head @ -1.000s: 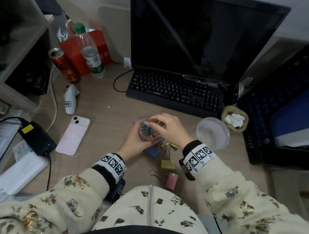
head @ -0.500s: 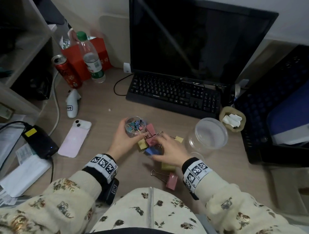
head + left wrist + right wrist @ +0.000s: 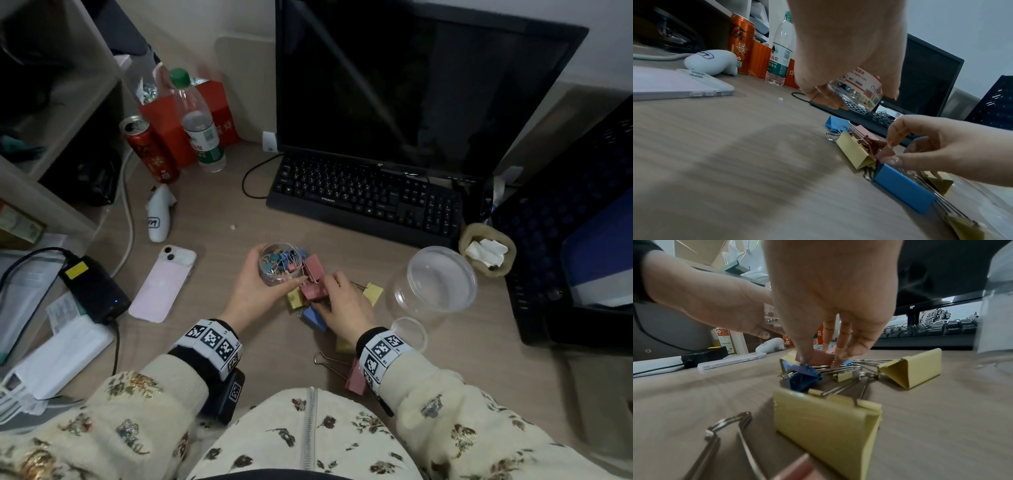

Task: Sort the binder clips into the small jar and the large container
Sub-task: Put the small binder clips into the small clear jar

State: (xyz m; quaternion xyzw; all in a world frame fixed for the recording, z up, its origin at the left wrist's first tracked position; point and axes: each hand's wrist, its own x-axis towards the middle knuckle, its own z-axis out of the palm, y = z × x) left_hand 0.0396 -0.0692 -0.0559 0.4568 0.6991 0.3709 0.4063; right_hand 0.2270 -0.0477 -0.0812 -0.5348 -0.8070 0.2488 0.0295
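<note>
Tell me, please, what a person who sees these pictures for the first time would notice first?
First the two hands at the desk's middle: the left hand grips a small jar full of little coloured clips, lifted off the desk, and the right hand reaches into a pile of big clips just beside it. Right of them stands a clear container, empty. Behind, a dark monitor and a keyboard fill the back.

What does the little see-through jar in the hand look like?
The small clear plastic jar is round, open-topped and holds many tiny coloured binder clips. A printed label wraps its side, seen from the left wrist view. The left hand grips it with curled fingers, holding it lifted above the wooden desk, beside the pile of big clips.
</note>
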